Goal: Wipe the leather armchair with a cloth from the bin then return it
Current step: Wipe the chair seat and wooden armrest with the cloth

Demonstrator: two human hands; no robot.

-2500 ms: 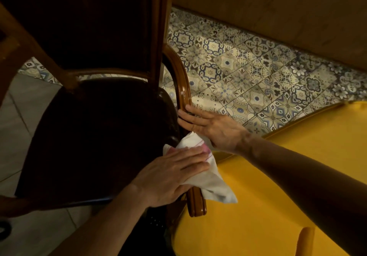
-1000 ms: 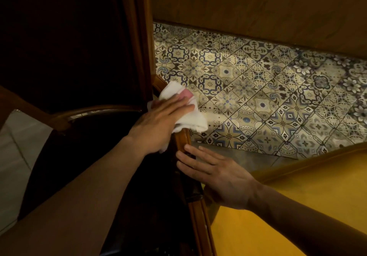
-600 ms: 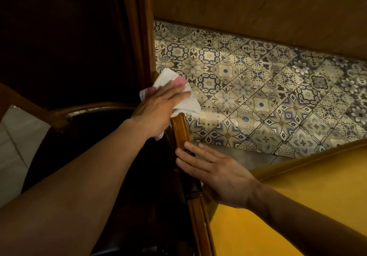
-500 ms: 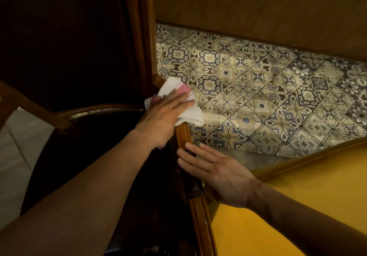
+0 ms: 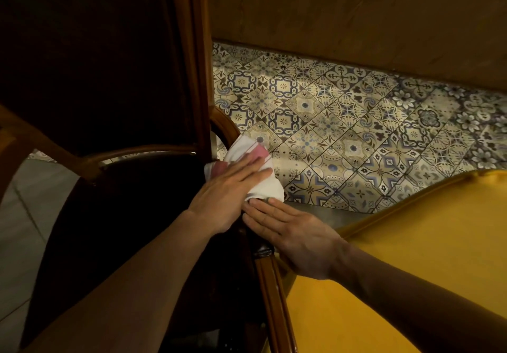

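Yellow upholstery [image 5: 411, 256] fills the near side at 4 o'clock, doing nothing for this step. Next out, the right hand [image 5: 295, 239] lies flat, fingers straight and pressed together, holding nothing; it lies along the armchair's wooden armrest [image 5: 270, 292], fingertips just touching the bottom edge of the cloth, probably steadying the frame. Just beyond, at about 12 o'clock from that hand, the left hand [image 5: 229, 192] is laid palm-down on the cloth [image 5: 263, 177], fingers extended and close together, not pinching, pressing the bunched white fabric with its pink stripe against the curved upper part of the armrest beside the back post [image 5: 196, 59]. Thumb side is hidden, can't tell if it hooks under. Judgement: the step in hand is wiping the arm rail; do it with even palm pressure, follow the curve in long strokes, wrap the cloth over the rail so inner and outer faces get covered, keep the loose tail tucked so it doesn't drag. The leather seat [image 5: 131, 215] at 9 o'clock and the dark backrest [image 5: 90, 51] at 11 look like the bigger surfaces to cover; too dim to judge their cleanliness. Farthest out, patterned floor tiles [image 5: 343, 122] and a brown wall [image 5: 356, 10] at 1 o'clock. No bin in view.
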